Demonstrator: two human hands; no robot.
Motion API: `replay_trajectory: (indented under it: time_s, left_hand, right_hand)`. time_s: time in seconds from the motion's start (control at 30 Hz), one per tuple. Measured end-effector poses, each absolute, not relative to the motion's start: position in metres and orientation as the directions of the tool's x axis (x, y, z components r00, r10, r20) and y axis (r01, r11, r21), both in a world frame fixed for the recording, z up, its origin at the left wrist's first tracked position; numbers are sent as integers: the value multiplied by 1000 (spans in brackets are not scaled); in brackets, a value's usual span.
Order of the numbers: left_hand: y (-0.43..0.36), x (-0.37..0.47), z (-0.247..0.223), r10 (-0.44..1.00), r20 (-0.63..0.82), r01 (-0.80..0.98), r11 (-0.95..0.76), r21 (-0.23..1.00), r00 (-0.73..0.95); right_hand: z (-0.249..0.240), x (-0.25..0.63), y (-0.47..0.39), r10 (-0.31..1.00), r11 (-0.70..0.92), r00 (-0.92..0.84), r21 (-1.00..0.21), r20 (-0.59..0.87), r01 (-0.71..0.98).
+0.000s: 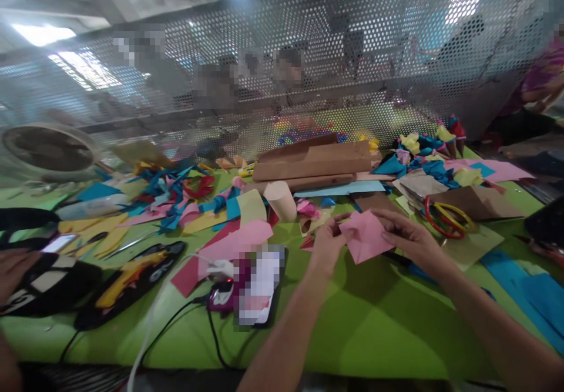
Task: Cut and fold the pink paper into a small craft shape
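Observation:
A pink piece of folded paper [365, 238] is held up over the green table [370, 327], between my two hands. The fingers of my left hand [328, 238] pinch its left edge. On the other side, my right hand [408, 236] grips the right edge with thumb and fingers. Just behind the paper lie a small crumpled pink piece [307, 208] and a cream paper roll [281, 201]. Scissors with red and yellow handles [449, 217] rest to the right of my right hand.
A phone [262, 286] and a purple power strip [222, 298] with cables lie left of my left forearm. Blue paper [535, 298] is at the right. Brown paper [312, 163] and coloured scraps [170, 195] line the back. A person's hand [15, 274] shows at far left.

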State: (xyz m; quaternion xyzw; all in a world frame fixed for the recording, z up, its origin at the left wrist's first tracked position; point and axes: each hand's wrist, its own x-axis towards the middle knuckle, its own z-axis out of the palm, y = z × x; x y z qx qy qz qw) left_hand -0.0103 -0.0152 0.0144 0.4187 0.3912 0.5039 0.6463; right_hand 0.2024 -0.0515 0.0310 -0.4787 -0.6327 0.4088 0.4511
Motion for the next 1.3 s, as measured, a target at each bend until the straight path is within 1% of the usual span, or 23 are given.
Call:
replay_trajectory:
  time_s: [0.1,0.27,0.33,0.47,0.53,0.67,0.87,1.03,1.17,1.23,1.3]
  left_hand:
    - [-17,-8,14,975,-113,-386,181,905,192]
    - [-20,-4,11,956,-132,-366,224,903,260]
    - [-20,-4,9,955,-131,-371,227,901,265]
    - [-20,-5,6,947,-139,-362,242,900,289]
    - [-20,-4,6,936,-145,-361,262,895,320]
    - [-22,-3,9,908,-164,-361,312,879,387]
    - [-26,-1,14,879,-137,-227,263,938,456]
    - [-28,-1,11,855,-120,-251,278,927,504]
    - [-32,-2,12,878,-149,-287,303,909,456]
    - [-33,-2,16,874,-115,-296,280,913,471]
    - [-35,-2,22,850,-47,-295,233,927,524]
  right_hand:
    - [31,203,-52,970,209,-178,-945,168,252]
    - [36,204,-53,958,214,-238,-948,158,234]
    - [35,204,-52,948,259,-250,-934,197,248]
    - [31,202,-49,912,382,-289,-861,291,336]
    - [29,202,-48,905,406,-286,-843,316,353]
    - [27,201,-46,910,409,-227,-841,347,353]
    - [25,196,-47,917,392,-83,-845,390,363]
    - [23,192,-49,913,375,2,-841,408,391]
    - [21,192,-49,915,352,50,-852,400,388]
    - [21,192,-49,909,362,57,-849,413,386]
    - [22,191,-50,904,372,52,-841,425,392]
